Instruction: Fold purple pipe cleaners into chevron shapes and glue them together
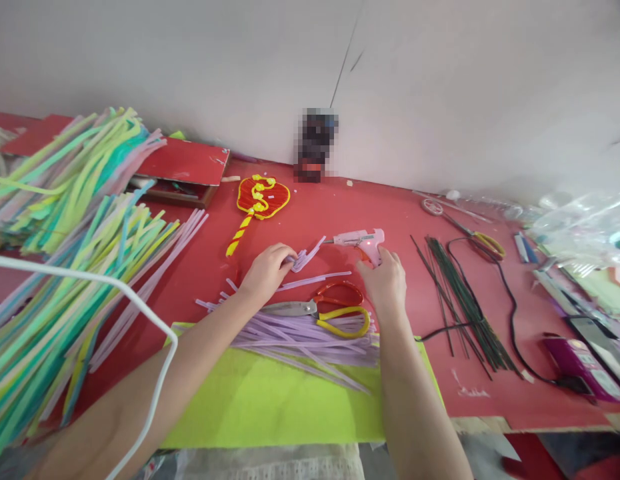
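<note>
My left hand pinches a short bundle of folded lilac pipe cleaners between thumb and fingers. On the right, my right hand is closed round the handle of a pink glue gun, its nozzle pointing left at the end of the lilac piece. Below and between my hands lie scissors with one red and one yellow handle. They rest on a pile of lilac pipe cleaners, partly on a lime-green sheet. Another lilac strip lies just above the scissors.
A red and yellow fan-shaped ornament lies behind my left hand. Bundles of coloured pipe cleaners fill the left, where a white cable hangs close to the camera. Dark green stems, scissors and a purple box sit right.
</note>
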Motion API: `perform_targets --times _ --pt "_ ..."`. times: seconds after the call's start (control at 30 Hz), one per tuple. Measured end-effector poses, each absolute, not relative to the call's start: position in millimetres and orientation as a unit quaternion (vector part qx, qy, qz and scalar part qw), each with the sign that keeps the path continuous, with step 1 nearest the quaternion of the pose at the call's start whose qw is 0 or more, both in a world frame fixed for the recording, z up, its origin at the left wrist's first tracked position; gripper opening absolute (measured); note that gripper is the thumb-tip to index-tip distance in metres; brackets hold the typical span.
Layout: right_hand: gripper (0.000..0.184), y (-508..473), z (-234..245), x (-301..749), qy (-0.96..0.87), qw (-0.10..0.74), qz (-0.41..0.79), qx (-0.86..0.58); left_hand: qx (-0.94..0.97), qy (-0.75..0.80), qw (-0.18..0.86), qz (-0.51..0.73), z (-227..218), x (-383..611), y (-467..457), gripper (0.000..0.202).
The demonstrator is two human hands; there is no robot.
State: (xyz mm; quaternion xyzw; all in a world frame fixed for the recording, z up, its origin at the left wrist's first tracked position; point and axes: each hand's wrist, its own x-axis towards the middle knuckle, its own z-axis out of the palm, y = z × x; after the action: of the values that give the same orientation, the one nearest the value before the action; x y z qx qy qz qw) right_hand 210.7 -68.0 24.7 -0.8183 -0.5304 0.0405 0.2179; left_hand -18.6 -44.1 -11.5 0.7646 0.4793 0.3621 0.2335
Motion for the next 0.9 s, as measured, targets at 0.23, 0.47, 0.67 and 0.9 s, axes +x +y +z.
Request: perform_targets --times 0.23,0.47,0.67,0.9 --pt "0.053 -63.2 7.9 218.7 -0.502 0.236 0.069 -0.829 0.793 0.466 0.182 0.349 -7.1 -17.8 -48.8 0.006" --pt "0.047 -62.0 2.1 221.1 -0.487 0.204 0.052 -0.848 0.807 0.478 0.152 0.31 -10.7 -16.2 -48.7 0.009" --pt "0.06 -65.1 10.5 215.4 -0.481 0.179 0.006 -0.858 0.806 0.484 0.156 0.304 -13.2 -16.4 -47.6 0.006" --pt "0.057 -64.8 7.9 216.5 -0.494 0.148 0.017 -0.857 0.805 0.484 0.161 0.303 -14.6 -16.2 -47.8 0.007"
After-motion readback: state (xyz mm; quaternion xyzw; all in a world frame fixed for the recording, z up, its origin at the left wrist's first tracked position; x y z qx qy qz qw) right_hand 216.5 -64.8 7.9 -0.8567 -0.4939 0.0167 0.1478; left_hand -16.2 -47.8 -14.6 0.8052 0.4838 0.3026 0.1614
